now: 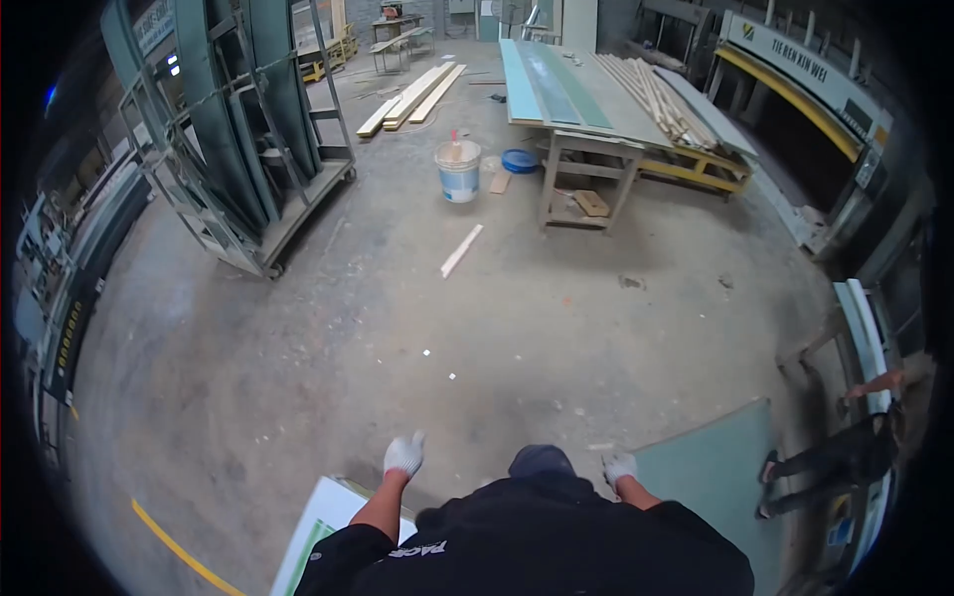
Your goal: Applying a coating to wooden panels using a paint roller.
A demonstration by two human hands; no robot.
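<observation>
Both my hands wear white knitted gloves and reach forward with arms apart. My left hand [403,455] is raised with one digit sticking out from the others, and nothing shows in it. Just below it, beside my forearm, is a white panel with green print [316,521], partly covered by my sleeve. My right hand [619,468] is at the left edge of a large grey-green sheet [706,467]. Its fingers look loosely spread, though they are small and partly blurred. I cannot tell whether it touches the sheet.
Another person [835,452] in dark clothes stands at the right beside the sheet. Ahead are a white bucket [458,179], a wood strip [462,250] and a work table [596,139] with long boards. A wheeled rack [298,219] holds dark panels at left. Machines line both sides.
</observation>
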